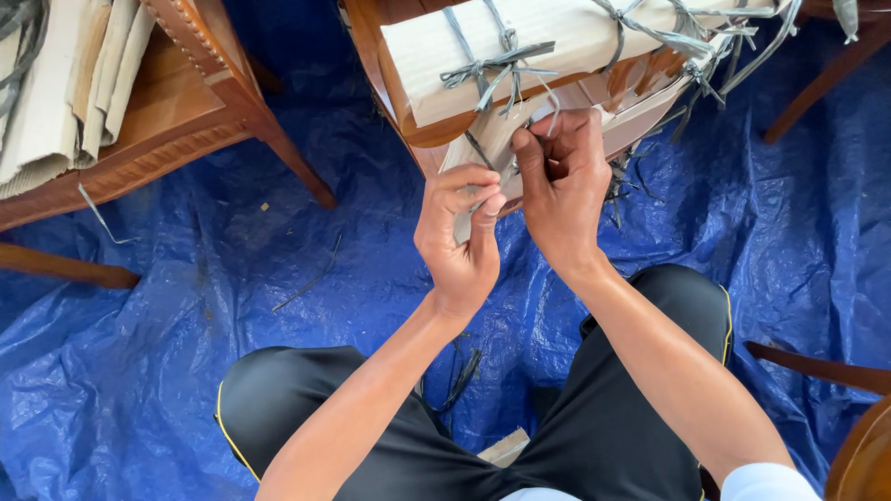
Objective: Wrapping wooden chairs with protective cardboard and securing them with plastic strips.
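Observation:
A wooden chair part [436, 130] wrapped in pale cardboard [557, 42] lies just ahead of my knees, bound with grey plastic string [492, 67] tied in knots. My left hand [459, 237] pinches a strand of that string below the wrapped leg. My right hand [561, 181] is closed on another strand of the string right beside it, the two hands almost touching. The string ends between my fingers are mostly hidden.
A blue tarp [232, 306] covers the floor. Another wooden furniture piece [176, 121] with cardboard sheets [65, 83] stands at the upper left. Loose string scraps [311, 278] lie on the tarp. A curved wooden piece [863, 455] is at the lower right. My legs wear black shorts [640, 408].

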